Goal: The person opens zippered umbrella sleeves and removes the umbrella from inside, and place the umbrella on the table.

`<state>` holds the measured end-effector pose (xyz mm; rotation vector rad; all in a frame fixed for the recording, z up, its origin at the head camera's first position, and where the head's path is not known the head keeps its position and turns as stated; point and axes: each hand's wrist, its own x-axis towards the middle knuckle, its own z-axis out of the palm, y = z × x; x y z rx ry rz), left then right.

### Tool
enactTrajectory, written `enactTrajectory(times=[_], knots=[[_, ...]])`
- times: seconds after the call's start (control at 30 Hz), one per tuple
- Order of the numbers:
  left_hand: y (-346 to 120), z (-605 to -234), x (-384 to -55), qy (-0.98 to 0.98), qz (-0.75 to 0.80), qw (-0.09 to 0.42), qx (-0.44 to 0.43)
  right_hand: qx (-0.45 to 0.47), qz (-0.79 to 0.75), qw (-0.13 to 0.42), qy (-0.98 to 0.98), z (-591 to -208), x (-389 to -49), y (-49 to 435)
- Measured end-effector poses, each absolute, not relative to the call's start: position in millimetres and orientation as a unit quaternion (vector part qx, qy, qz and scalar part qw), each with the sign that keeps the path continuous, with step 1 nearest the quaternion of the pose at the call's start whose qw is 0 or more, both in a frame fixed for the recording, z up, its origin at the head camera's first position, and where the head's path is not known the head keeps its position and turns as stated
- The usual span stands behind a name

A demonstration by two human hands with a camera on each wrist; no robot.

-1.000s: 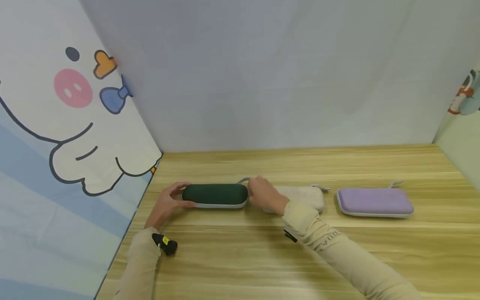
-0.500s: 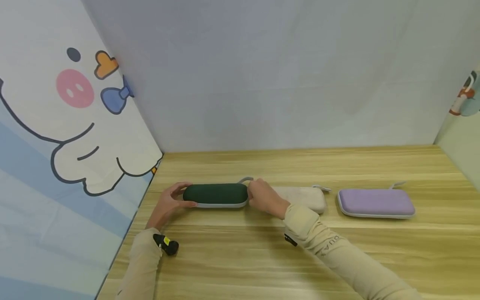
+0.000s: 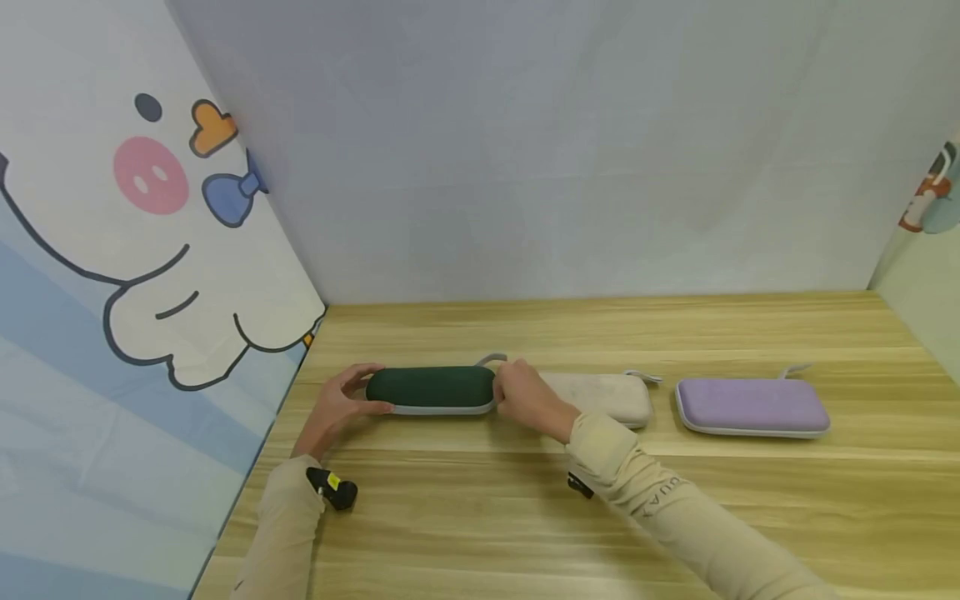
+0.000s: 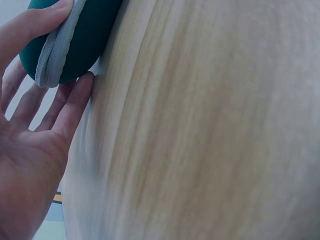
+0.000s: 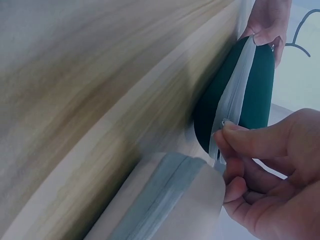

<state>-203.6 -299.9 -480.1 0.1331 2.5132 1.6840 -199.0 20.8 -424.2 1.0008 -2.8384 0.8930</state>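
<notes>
A dark green zip case (image 3: pixel 431 387) with a pale grey zip band lies at the left of the row. My left hand (image 3: pixel 337 406) holds its left end, thumb (image 4: pixel 54 15) on the zip band and fingers behind and below. At the case's right end is my right hand (image 3: pixel 531 398), curled, pinching the small zipper pull (image 5: pixel 226 121) between thumb and forefinger. In the right wrist view the zip band (image 5: pixel 234 95) runs along the case's side towards my left hand. A grey strap (image 3: pixel 492 358) sticks out behind the green case.
A cream zip case (image 3: pixel 607 396) lies just right of the green one, partly covered by my right hand. Further right is a purple zip case (image 3: pixel 750 405). They rest on a wood-grain table (image 3: pixel 465 517), with a pale curtain (image 3: pixel 555 150) behind and a printed cloth (image 3: pixel 150 292) at left.
My right hand has shifted very slightly towards the front around the green case's right end. My left hand keeps its hold, and the cases stay in place.
</notes>
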Motion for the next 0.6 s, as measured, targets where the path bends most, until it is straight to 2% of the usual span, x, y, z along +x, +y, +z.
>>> enactTrajectory(times=[0.43, 0.6], knots=[[-300.8, -479.5, -204.8, 0.831, 0.552, 0.061, 0.043, 0.318, 0.289, 0.015, -0.903, -426.7, -194.3, 18.3], [-296.2, -464.4, -198.1, 0.823, 0.561, 0.072, 0.049, 0.325, 0.298, 0.023, -0.897, -429.2, -194.1, 17.3]])
